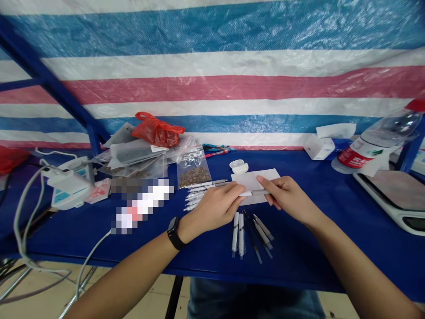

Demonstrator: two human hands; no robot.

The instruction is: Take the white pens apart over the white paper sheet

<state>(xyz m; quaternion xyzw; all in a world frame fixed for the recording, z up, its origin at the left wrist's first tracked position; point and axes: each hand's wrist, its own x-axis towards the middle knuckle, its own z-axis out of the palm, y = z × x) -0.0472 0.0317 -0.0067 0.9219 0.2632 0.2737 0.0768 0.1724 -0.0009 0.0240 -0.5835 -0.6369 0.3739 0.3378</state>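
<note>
A white and grey pen (253, 193) lies level between my two hands above the table. Its white part is pinched in the fingers of my left hand (217, 201), which has a black band on the wrist. At the grey end, the thumb and fingers of my right hand (285, 195) are closed on it. I cannot tell whether the two parts are fully joined. Behind the hands is a white sheet of paper (255, 178). Nearer to me lie two white pen barrels (238, 232), dark refills (254, 239) and grey pen parts (263, 227). Several assembled pens (195, 195) sit beside my left hand, partly hidden by it.
A small white case (239, 167) stands open behind the paper. Clear bags, one with brown bits (193, 176), and a red plastic bag (157, 130) are at back left. A power strip (142, 206) lies left. A bottle (372, 144) and scale (395, 197) stand right.
</note>
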